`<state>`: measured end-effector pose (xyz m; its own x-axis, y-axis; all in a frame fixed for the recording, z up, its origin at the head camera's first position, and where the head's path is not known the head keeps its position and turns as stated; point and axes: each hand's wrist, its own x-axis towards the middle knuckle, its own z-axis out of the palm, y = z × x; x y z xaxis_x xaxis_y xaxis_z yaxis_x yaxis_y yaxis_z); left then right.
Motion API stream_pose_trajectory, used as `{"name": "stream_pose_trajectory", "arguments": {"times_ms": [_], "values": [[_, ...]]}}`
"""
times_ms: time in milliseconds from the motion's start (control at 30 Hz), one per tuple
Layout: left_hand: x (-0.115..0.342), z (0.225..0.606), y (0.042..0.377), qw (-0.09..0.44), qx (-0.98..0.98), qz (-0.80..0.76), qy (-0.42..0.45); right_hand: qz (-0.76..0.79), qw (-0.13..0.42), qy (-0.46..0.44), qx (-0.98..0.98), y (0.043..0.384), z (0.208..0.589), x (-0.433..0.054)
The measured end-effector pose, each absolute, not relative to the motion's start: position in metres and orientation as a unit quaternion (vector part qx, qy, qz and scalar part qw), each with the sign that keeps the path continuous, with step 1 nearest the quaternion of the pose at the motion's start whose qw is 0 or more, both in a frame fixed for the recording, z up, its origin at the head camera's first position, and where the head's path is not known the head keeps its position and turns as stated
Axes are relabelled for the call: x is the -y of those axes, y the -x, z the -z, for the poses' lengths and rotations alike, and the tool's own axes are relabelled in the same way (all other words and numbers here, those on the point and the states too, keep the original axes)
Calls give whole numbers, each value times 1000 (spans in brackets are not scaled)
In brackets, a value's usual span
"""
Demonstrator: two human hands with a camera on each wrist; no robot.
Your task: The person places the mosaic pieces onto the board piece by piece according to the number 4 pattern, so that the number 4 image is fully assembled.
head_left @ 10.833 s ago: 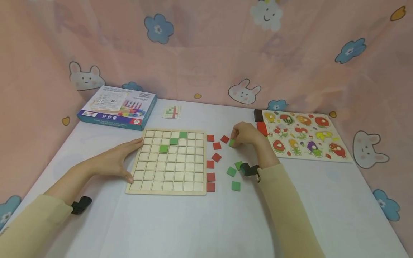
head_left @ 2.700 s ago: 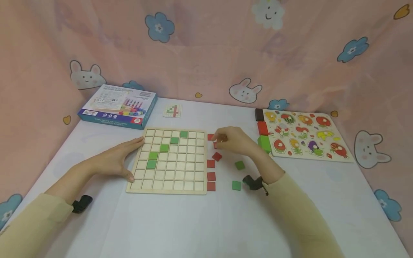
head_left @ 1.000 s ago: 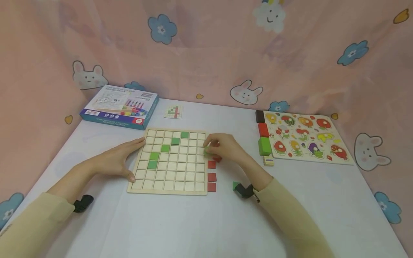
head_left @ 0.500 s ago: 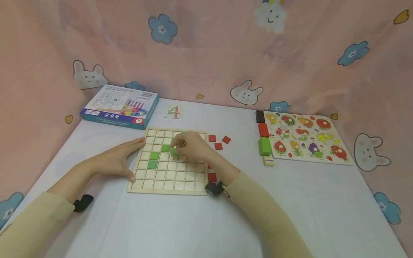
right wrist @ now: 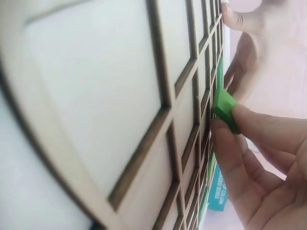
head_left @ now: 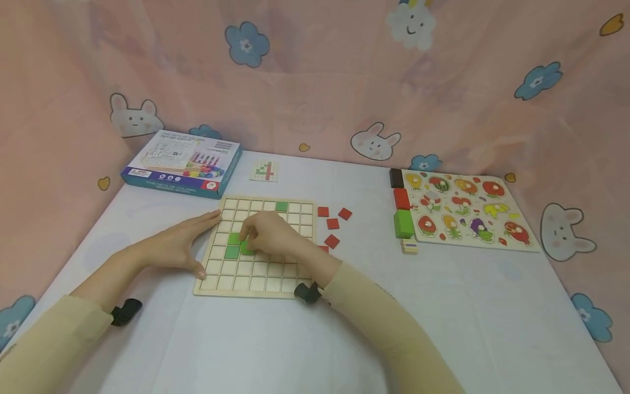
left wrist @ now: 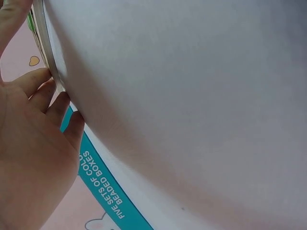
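Note:
My right hand [head_left: 268, 232] pinches a green square tile [right wrist: 224, 106] between thumb and fingertips. It holds the tile slightly tilted, close over the wooden grid board [head_left: 253, 283], just right of two green tiles [head_left: 232, 252] lying in cells. Another green tile [head_left: 281, 206] sits in the board's top row; the cells between are covered by the right hand. At the board's left edge rests my left hand [head_left: 167, 246], fingers extended and thumb near the lower left corner. In the left wrist view its fingertips [left wrist: 74, 120] touch the board's rim.
Several red tiles [head_left: 332, 241] lie right of the board. A small pattern card [head_left: 264, 171] and a blue-edged box [head_left: 182, 164] stand behind it. On the right are a fruit puzzle board [head_left: 470, 210], black, red and green blocks [head_left: 403, 224] and a small striped block [head_left: 409, 246].
The right hand has carried the green tile from beside the red tiles leftward over the board. Two more green tiles lie in cells than 10.8 seconds ago. The left hand has stayed put.

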<state>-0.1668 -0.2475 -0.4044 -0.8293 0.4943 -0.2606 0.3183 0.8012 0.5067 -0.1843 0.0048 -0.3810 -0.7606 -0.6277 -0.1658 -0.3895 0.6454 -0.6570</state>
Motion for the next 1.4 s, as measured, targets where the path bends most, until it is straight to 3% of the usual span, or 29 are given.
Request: {"name": "stream_pose_trajectory", "arguments": {"times_ms": [933,1400], "values": [[247,401,166,198,-929,-229,-215,268,181,299,-898,180,381,-12],[245,399,164,199,-930,-228,-208,264,214,289,-895,187,357,-124]]}}
